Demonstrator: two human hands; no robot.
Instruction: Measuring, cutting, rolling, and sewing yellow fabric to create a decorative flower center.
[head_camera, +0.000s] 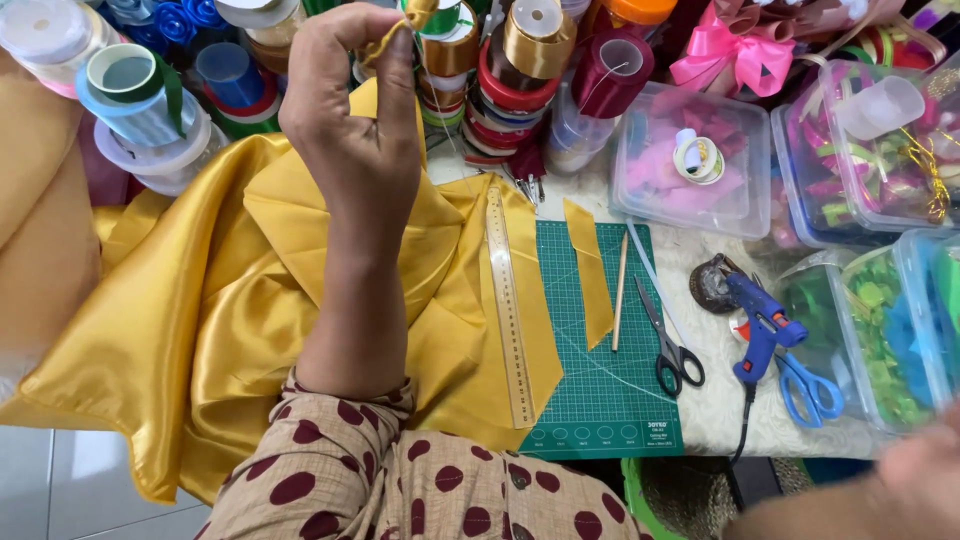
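The left hand (350, 130) is raised at upper centre of the frame, fingertips pinching a small folded piece of gold satin ribbon (415, 18) above the yellow satin cloth (200, 320). The right hand (920, 470), blurred at lower right, shows no readable grip. A long metal ruler (508, 310) lies along the green cutting mat (600, 400).

Setting: home craft workspace for ribbon and fabric work.

Evidence:
- Bench (700, 420) with a pale textured cover, crowded edge to edge.
- Green cutting mat (600, 390) with printed grid; metal ruler (508, 310) lying along its left side.
- Stacked ribbon spools (510, 70) in gold, red, maroon, blue and green along the far edge.
- Gold satin cloth (200, 330) draped over the bench's left end.
- Clear plastic tubs (690, 160) of ribbon scraps and bows on the right.
- Blue glue gun (760, 325), black-handled scissors (672, 350), blue-handled scissors (808, 388).
- Pale tiled floor (60, 480) below.
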